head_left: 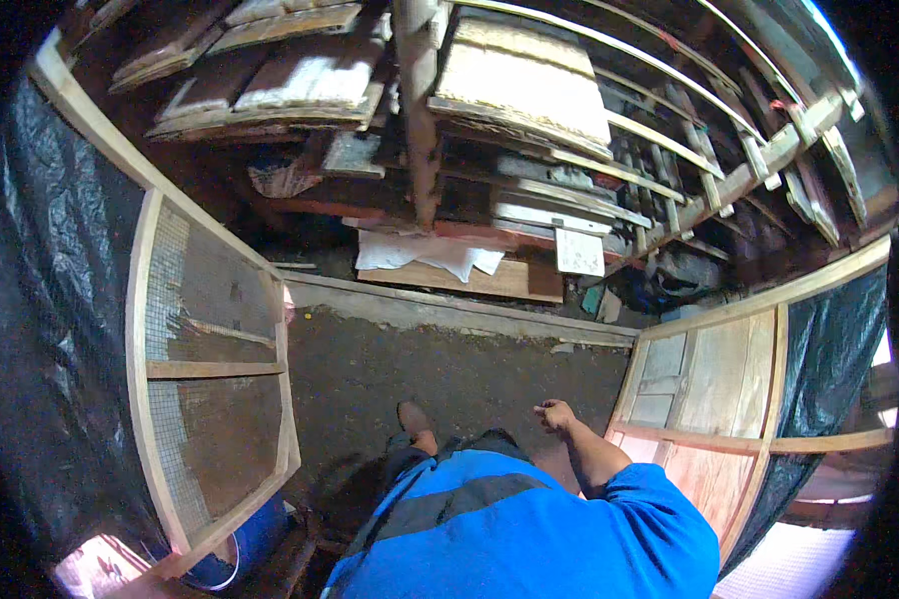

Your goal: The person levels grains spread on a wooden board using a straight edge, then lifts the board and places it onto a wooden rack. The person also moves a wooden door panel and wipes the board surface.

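Note:
My right hand (554,413) hangs beside my blue-shirted body, over the dark dirt floor (449,374), its fingers curled; whether they hold anything is too small to make out. It is nearest the right-hand wooden panel (719,369), made of pale and pinkish boards in a timber frame, with a visible gap between them. My left hand is not in view. My foot in a brown shoe (411,419) shows on the floor.
At left, a wire-mesh frame (210,419), black plastic sheeting (60,329) and a blue container (240,559). Ahead, a low concrete ledge (440,309), a white cloth (430,255) and slatted wooden racks (689,150) with boards (519,80). More black sheeting (824,359) covers the right side.

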A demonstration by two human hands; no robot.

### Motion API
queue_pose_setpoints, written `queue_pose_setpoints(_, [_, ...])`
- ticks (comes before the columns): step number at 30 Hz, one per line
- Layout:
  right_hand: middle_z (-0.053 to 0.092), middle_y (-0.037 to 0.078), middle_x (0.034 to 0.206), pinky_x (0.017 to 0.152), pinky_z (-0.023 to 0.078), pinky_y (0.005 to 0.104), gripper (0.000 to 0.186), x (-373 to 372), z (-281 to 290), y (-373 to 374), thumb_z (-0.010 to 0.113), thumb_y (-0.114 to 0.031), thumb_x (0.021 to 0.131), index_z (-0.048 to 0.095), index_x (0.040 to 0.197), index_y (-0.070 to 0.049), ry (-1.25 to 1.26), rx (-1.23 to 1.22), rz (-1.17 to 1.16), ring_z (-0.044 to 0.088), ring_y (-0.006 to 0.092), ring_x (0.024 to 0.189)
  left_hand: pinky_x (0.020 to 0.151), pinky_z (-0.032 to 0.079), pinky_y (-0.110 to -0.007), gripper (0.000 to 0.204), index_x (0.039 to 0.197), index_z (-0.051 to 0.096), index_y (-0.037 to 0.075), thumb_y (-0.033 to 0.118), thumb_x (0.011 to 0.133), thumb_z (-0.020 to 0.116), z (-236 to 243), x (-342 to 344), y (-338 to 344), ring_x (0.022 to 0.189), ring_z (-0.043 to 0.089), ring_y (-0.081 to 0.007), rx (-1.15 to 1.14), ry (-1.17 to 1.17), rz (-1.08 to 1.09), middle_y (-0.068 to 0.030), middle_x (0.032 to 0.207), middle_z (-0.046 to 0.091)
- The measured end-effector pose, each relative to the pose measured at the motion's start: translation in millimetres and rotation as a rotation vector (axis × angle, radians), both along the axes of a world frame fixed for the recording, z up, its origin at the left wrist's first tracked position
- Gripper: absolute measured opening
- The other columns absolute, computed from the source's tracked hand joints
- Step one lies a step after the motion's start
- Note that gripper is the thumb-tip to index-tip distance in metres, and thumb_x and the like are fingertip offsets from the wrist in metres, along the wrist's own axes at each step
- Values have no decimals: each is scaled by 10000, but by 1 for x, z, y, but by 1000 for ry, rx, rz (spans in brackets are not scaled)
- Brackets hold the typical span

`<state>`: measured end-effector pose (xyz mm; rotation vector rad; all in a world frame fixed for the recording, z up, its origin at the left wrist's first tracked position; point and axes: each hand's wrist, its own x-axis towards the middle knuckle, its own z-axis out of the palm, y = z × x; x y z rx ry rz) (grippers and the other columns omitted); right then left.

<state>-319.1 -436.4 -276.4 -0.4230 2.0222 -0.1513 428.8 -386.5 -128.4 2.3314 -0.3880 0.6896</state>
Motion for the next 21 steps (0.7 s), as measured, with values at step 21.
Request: queue_pose_setpoints(21, [670,253,1272,966,523,460,539,-157,10,380,594,-409,985,647,1245,59,348,-42,-1162,650,385,1191,1150,284,-592,1071,1512,-34,-167,497,960,601,97,-94,-29,1427,276,-508,-103,-249,-109,-461,1538,115])
